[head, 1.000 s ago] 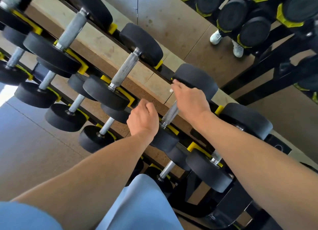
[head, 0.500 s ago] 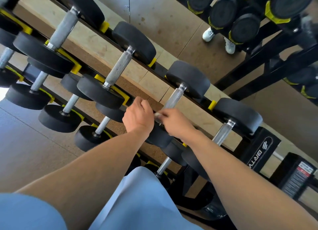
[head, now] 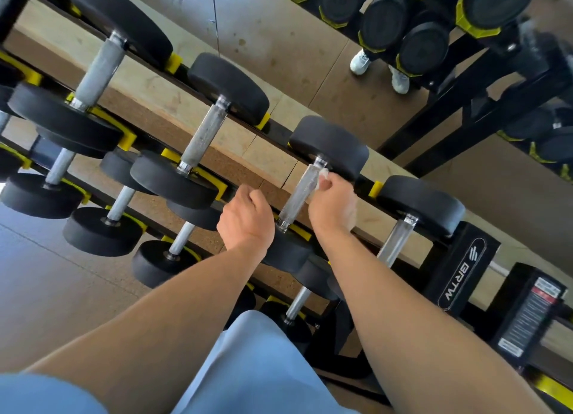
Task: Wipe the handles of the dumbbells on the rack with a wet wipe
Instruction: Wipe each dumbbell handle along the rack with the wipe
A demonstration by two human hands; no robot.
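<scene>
Black dumbbells with silver handles lie in rows on a black and yellow rack [head: 459, 258]. My right hand [head: 333, 204] pinches a white wet wipe [head: 324, 174] against the upper right side of one silver handle [head: 297, 193], close to that dumbbell's far black head [head: 328, 147]. My left hand [head: 246, 219] is a loose fist just left of the same handle's lower end and holds nothing that I can see. Most of the wipe is hidden by my fingers.
More dumbbells lie to the left [head: 201, 134] and right [head: 400, 243] on the top tier, with smaller ones [head: 117, 202] on lower tiers. A mirror behind shows a second rack [head: 412, 41] and white shoes [head: 361, 61]. My blue clothing [head: 257, 367] fills the bottom.
My right hand has slid up the handle from its lower end toward the far head, and the wipe now shows at my fingertips. My left hand stays beside the handle.
</scene>
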